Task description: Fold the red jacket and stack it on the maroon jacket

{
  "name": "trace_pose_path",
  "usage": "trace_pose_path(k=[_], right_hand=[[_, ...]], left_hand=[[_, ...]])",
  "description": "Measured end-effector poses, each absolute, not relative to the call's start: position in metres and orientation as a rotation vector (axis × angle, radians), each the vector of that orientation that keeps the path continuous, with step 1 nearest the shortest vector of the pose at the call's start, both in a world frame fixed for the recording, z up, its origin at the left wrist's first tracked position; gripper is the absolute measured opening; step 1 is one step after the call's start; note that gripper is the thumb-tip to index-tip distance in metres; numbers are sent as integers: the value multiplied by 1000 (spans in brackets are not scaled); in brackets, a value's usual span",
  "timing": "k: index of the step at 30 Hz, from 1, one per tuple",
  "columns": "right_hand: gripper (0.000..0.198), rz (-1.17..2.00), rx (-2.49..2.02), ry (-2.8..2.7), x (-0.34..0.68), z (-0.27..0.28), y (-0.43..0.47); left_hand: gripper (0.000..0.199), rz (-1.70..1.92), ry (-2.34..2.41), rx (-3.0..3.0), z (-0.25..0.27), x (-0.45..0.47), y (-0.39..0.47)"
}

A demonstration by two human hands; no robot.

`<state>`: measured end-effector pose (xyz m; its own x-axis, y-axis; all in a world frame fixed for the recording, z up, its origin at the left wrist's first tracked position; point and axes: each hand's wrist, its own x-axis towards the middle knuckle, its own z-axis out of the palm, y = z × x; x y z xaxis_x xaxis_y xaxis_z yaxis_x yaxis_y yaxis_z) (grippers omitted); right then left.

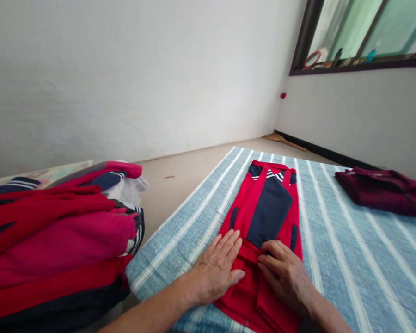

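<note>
A red and navy jacket [270, 210] with white stripes lies folded into a long narrow shape on the striped bedcover. Its collar end points away from me, and its lower part comes toward my body. My left hand [217, 266] rests flat on the jacket's left edge, fingers stretched out and palm down. Across from it, my right hand [289, 275] has its fingers bent and closed on the red cloth just below the navy section. Part of the gripped cloth is hidden under that hand.
To the left is a heap of red, pink and navy clothes [62, 236]. A folded maroon garment [384, 189] lies at the right on the blue and white striped bedcover [333, 222]. Behind are a white wall [142, 78] and a window ledge holding a small round mirror [312, 59].
</note>
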<state>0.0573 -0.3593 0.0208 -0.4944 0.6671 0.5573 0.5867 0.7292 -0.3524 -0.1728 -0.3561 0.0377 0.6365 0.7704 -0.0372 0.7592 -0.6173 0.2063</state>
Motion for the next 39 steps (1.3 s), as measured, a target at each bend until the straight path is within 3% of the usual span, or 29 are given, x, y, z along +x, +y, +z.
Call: trace_pose_path(k=[9,21,31,39], right_hand=[[17,90,-973,-2293,52,27,-361],[19,-413,-853,-2240,81,28,-389],[42,-174,-940,-2304,111,-13,-414],[41,-289,-941,-2375,111,-14,-417]], left_hand=[[68,183,1252,2657,34,-178,-354],[37,625,1167,2765,44,-202,-338],[61,594,1066,2919,40,-234,-340],[68,450,1052,2896,40,-241,-342]])
